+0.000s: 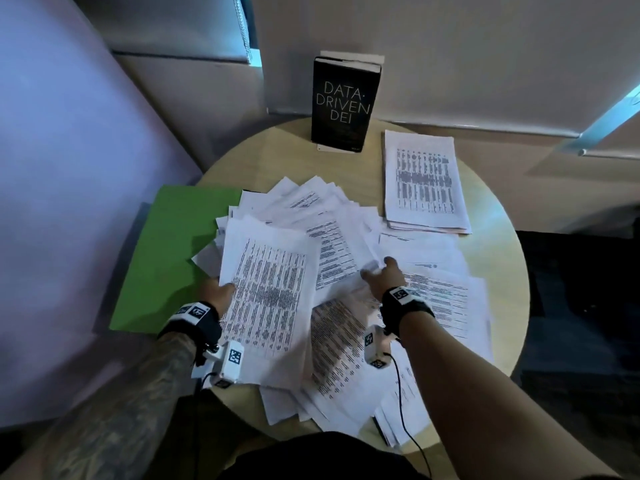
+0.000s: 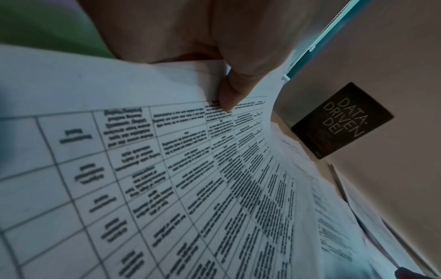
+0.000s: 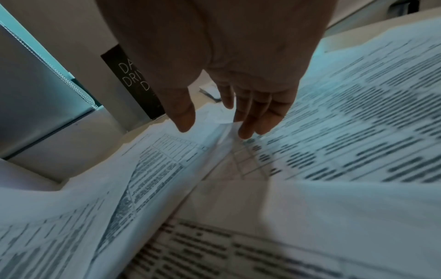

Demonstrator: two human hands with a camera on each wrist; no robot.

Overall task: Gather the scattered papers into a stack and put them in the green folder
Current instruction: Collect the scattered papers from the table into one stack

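Several printed white sheets (image 1: 332, 237) lie fanned and overlapping across the middle of a round wooden table (image 1: 498, 216). My left hand (image 1: 221, 292) pinches a bundle of these sheets (image 1: 270, 289) at its left edge, thumb (image 2: 229, 94) on top of the printed table (image 2: 190, 179). The green folder (image 1: 166, 258) lies flat at the table's left, partly under the papers. My right hand (image 1: 384, 275) reaches over the loose sheets with fingers (image 3: 257, 117) straight and spread, fingertips just above the paper (image 3: 358, 122), holding nothing.
A neat stack of printed pages (image 1: 424, 181) sits at the table's back right. A black book (image 1: 343, 105) stands upright at the back edge against the wall. Some sheets (image 1: 391, 424) overhang the near table edge. Wrist cables hang by both forearms.
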